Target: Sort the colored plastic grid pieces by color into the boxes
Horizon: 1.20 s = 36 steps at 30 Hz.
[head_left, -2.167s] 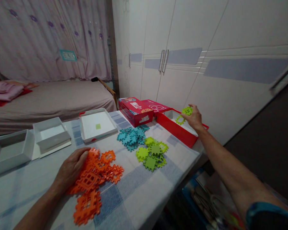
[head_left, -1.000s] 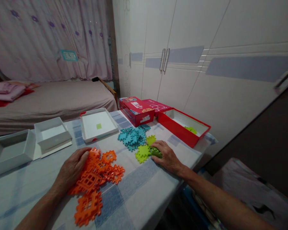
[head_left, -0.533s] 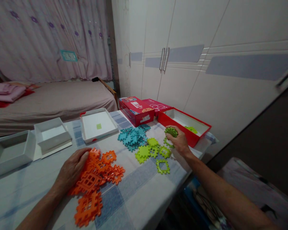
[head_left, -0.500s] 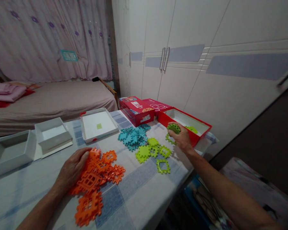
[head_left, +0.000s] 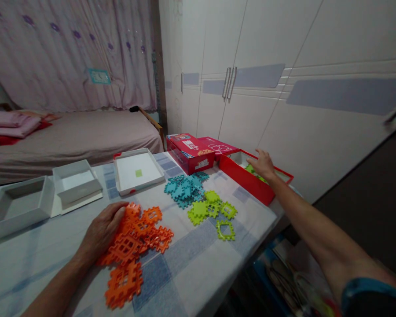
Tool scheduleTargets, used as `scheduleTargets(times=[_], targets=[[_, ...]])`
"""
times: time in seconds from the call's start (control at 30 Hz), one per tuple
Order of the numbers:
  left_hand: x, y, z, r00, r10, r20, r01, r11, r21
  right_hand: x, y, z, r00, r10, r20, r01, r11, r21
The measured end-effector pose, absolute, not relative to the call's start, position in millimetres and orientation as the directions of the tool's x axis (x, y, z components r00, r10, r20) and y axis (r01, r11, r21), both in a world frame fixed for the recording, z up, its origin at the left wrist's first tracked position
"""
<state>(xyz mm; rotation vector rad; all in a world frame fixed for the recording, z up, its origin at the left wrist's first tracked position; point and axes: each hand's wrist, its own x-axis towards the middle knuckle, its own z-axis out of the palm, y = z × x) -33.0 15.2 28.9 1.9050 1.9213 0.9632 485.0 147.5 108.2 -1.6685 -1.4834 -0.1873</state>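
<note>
My left hand (head_left: 104, 226) lies at the left edge of a pile of orange plastic interlocking tiles (head_left: 127, 246), its fingers stretched out along them and gripping none that I can see. Over the open red box (head_left: 247, 178) at the right, my right hand (head_left: 263, 164) has its fingers apart. Green tiles (head_left: 250, 168) lie in that box just beneath it. More green interlocking tiles (head_left: 199, 208), some solid and some window-shaped, are grouped mid-table. Behind them is a heap of blue tiles (head_left: 185, 189).
A closed red printed box (head_left: 191, 154) stands at the back beside a red lid (head_left: 216, 144). Along the left are a shallow white tray (head_left: 138, 169) and two white boxes, the nearer one (head_left: 20, 204) partly cut off. The checked tablecloth (head_left: 198, 259) drops at the table's right edge.
My right hand has moved from above the table, holding green tiles, rightward over the red box and opened. Green tiles now lie in the box under it. My left hand stays put.
</note>
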Motion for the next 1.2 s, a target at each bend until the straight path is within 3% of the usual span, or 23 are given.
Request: scheduleTargets(times=[0.1,0.2,0.3,0.43,0.77,1.03,1.2], targets=[[-33,15,30,-0.095,0.963,0.254,0.781,-0.086,0.618,437,110,90,-0.002,0.800,0.600,0.871,0.297,-0.392],[-33,14,30,-0.089,0.965,0.247,0.780,-0.087,0.619,382,71,68,-0.237,0.899,0.368,0.825,0.386,-0.412],[-32,13,31,-0.086,0.967,0.239,0.781,-0.083,0.619,341,46,49,-0.275,0.951,0.143,0.869,0.309,-0.387],[-31,13,32,-0.081,0.962,0.262,0.787,-0.099,0.609,317,35,36,-0.219,0.974,0.053,0.914,0.224,-0.338],[-31,13,29,-0.078,0.959,0.272,0.778,-0.112,0.618,334,38,45,-0.269,0.950,0.161,0.909,0.305,-0.285],[-33,16,27,-0.073,0.958,0.277,0.788,-0.115,0.604,347,50,39,-0.320,0.887,0.334,0.803,0.441,-0.400],[-32,14,30,-0.070,0.955,0.288,0.790,-0.123,0.601,353,48,36,-0.259,0.885,0.386,0.748,0.437,-0.499]])
